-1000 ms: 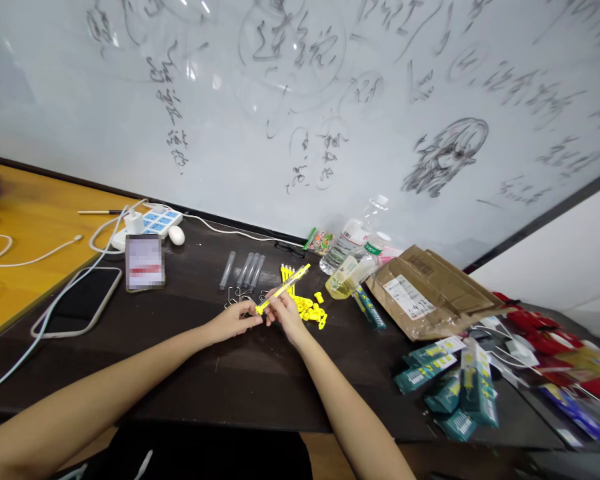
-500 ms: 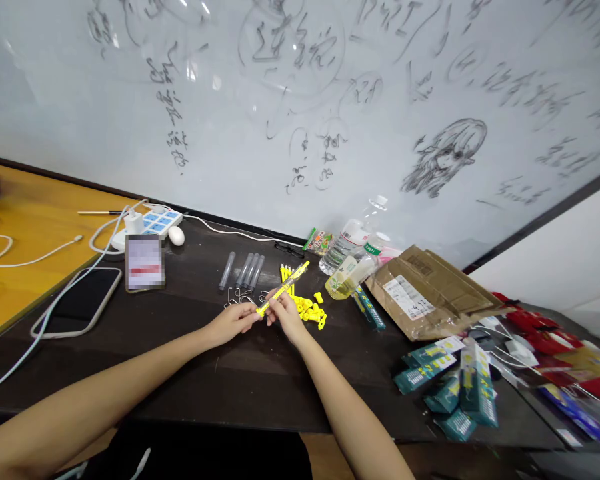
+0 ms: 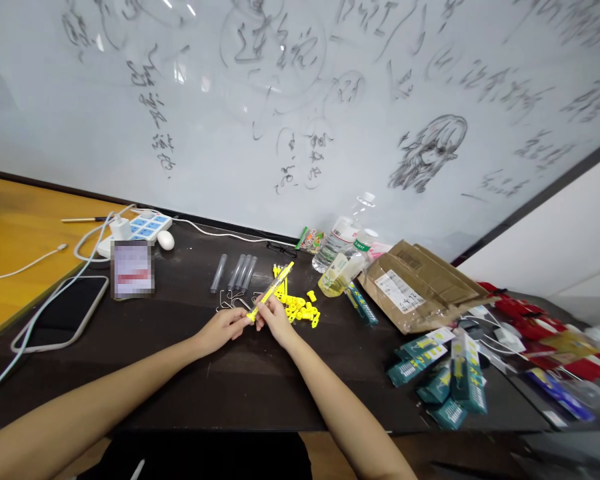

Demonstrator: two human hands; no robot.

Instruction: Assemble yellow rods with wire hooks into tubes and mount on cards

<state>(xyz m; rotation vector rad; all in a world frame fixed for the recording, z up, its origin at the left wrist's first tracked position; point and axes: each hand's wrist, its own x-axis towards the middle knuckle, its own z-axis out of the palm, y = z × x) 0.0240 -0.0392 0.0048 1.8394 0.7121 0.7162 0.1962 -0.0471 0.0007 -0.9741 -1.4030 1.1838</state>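
Over the dark table I hold a slim clear tube with a yellow rod (image 3: 273,288), tilted up to the right. My left hand (image 3: 224,329) pinches its lower yellow end. My right hand (image 3: 276,321) grips it just above, fingers closed round the tube. Right beside that hand lies a heap of small yellow plastic parts (image 3: 303,309), with yellow rods (image 3: 281,287) partly hidden behind the held tube. Several empty clear tubes (image 3: 243,272) rest in a row beyond my hands. Bent metal wire pieces (image 3: 228,301) lie just past my left fingers.
Plastic bottles (image 3: 334,247) and a brown parcel (image 3: 415,283) stand to the right, with green boxes (image 3: 467,373) nearer the edge. On the left are a phone (image 3: 63,313), another lit screen (image 3: 133,269), a power strip (image 3: 150,225) and cables. A whiteboard (image 3: 205,147) rises behind.
The view has shifted slightly, so the table things sit further left in the picture. Both hands keep their hold on the tube, which keeps nearly the same tilt.
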